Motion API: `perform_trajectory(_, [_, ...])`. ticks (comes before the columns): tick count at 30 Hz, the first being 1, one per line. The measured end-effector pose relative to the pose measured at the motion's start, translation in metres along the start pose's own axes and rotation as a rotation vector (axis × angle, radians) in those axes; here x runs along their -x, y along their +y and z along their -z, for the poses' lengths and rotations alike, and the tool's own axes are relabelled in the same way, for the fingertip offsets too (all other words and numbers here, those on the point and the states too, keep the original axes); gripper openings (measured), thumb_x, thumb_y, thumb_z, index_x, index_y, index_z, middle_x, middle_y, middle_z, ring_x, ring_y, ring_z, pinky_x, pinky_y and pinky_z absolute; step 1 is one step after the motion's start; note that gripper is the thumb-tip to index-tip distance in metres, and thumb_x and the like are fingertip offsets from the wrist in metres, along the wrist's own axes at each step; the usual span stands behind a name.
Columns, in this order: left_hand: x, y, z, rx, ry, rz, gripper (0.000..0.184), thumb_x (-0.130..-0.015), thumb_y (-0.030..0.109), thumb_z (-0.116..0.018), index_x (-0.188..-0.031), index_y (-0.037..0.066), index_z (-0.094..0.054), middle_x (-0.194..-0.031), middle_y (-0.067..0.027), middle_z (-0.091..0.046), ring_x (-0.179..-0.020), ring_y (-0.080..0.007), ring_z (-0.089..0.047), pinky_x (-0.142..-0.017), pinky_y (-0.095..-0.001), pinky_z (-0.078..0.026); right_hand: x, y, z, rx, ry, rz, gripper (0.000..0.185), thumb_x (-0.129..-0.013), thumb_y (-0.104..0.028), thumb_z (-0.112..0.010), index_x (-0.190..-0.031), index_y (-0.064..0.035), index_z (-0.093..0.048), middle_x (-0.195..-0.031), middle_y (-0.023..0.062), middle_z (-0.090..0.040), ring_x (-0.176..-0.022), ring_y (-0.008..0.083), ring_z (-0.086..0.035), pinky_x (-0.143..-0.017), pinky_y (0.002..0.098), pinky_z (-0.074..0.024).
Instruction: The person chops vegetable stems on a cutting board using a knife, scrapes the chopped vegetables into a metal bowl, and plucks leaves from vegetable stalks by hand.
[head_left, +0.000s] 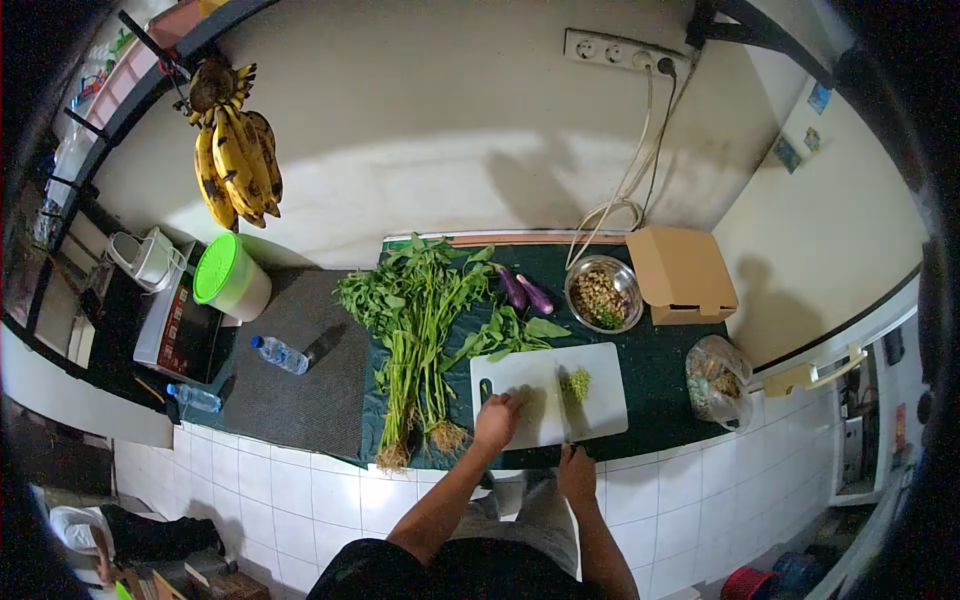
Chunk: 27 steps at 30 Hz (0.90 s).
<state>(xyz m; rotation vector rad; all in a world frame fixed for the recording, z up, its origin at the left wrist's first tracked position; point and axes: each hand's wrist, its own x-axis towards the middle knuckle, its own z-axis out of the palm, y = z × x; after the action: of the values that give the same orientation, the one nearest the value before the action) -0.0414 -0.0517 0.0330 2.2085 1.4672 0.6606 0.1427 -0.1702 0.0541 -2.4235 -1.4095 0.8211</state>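
A white cutting board (pixel 530 425) lies at the front of the dark green counter cover. Chopped green pieces (pixel 577 385) form a small pile on its right half. My right hand (pixel 577 474) grips a knife (pixel 563 410) by its handle at the board's front edge, the blade lying just left of the pile. Over the board's left part is my left hand (pixel 497 420), its fingers drawn together; what they hold, if anything, is too small to tell. Leafy greens with roots (pixel 415 340) lie left of the board. Loose leaves (pixel 510 333) and two purple eggplants (pixel 525 290) are behind it.
A metal bowl of chopped food (pixel 603 293), a cardboard box (pixel 683 275) and a filled plastic bag (pixel 718 380) stand right. Left are a water bottle (pixel 280 355) and a green-lidded container (pixel 232 277). Bananas (pixel 237 165) hang above. Another person (pixel 130 535) is at lower left.
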Motion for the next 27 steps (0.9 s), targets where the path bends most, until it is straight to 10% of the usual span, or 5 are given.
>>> perform_trajectory(14, [0.000, -0.025, 0.001, -0.014, 0.163, 0.185, 0.016, -0.083, 0.018, -0.064, -0.096, 0.012, -0.071, -0.093, -0.0105, -0.067, -0.089, -0.0342, -0.059, -0.077, -0.0468, -0.048, 0.063, 0.039, 0.026, 0.096, -0.317, 0.105, 0.044, -0.099, -0.039, -0.047, -0.094, 0.0039, -0.056, -0.081, 0.0311, -0.064, -0.080, 0.0487, -0.064, -0.072, 0.0563, -0.0512])
perform_trajectory(27, [-0.023, -0.005, -0.010, -0.051, -0.005, 0.092, 0.024, -0.082, 0.015, -0.062, -0.105, 0.013, -0.070, -0.095, -0.0128, -0.065, -0.092, -0.0346, -0.059, -0.083, -0.0452, -0.048, 0.035, 0.040, 0.038, 0.088, -0.054, 0.233, 0.044, -0.100, -0.038, -0.043, -0.094, 0.0038, -0.054, -0.082, 0.0307, -0.064, -0.079, 0.0492, -0.064, -0.072, 0.0563, -0.0506])
